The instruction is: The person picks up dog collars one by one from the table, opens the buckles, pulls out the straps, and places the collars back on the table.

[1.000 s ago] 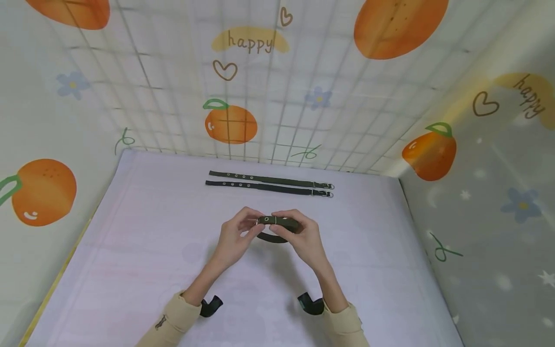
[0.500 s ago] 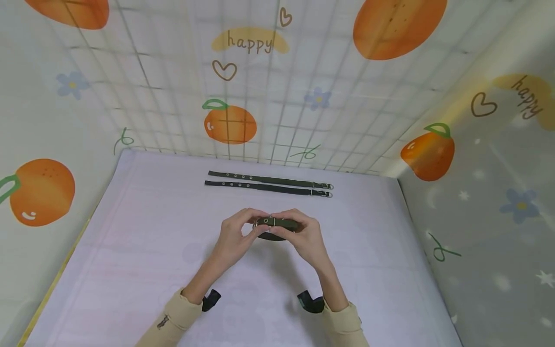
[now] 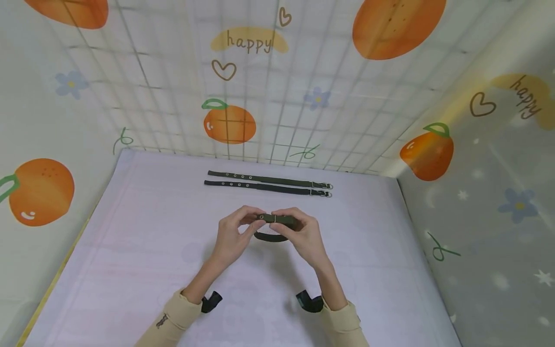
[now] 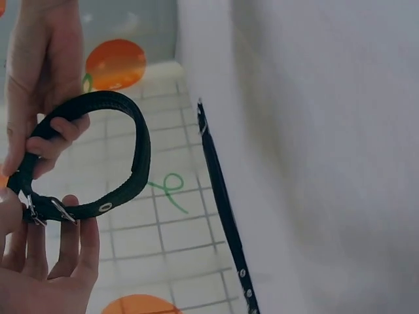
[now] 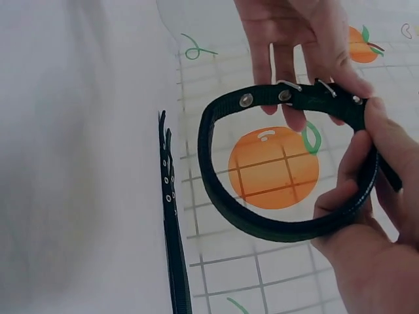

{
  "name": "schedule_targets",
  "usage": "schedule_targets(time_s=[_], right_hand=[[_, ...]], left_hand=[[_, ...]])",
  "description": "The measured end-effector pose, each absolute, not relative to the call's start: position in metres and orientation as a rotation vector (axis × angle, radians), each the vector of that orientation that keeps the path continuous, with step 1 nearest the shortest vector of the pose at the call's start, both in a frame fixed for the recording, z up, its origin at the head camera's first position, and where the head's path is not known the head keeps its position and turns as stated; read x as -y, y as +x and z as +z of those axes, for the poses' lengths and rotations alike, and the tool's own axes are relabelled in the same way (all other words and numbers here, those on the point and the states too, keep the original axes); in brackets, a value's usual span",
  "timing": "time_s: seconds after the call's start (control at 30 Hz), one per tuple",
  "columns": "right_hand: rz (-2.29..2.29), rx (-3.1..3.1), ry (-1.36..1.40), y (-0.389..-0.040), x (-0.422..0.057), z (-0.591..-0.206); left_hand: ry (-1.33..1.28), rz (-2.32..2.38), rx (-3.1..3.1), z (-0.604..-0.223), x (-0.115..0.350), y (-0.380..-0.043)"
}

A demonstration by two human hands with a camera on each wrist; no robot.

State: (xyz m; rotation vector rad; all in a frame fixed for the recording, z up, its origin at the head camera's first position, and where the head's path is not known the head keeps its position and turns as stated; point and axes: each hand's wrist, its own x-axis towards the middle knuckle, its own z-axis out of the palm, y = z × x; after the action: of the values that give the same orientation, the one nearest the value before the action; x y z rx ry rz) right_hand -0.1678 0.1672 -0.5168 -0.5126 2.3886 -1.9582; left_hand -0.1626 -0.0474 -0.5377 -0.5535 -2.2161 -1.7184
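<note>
Closing a green eyeleted collar (image 3: 284, 220) into a loop, just below frame centre, appears to be the step in hand; the next move likely calls for steadying its buckle (image 5: 327, 89) while drawing the loop snug. Left hand (image 3: 230, 237) and right hand (image 3: 307, 238) pinch it, forearms slanting inward. Above, a second green collar (image 3: 282, 181) and a black collar (image 3: 282, 189) lie straight.

The dark green strap (image 3: 284, 220) is looped; it's held aloft
</note>
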Motion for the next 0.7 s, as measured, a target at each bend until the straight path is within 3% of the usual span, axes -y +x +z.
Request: schedule_targets(time_s=[0.3, 0.7], right_hand=[[-1.979, -2.398, -0.485, -0.1686, -0.1624, -0.5171], [-1.965, -2.382, -0.535, -0.1668, -0.1615, -0.5137]], left_hand=[[-0.495, -1.895, 2.253, -0.54, 0.0503, -0.16], [-0.565, -1.67, 2.277, -0.5338, 0.0465, -0.1589]])
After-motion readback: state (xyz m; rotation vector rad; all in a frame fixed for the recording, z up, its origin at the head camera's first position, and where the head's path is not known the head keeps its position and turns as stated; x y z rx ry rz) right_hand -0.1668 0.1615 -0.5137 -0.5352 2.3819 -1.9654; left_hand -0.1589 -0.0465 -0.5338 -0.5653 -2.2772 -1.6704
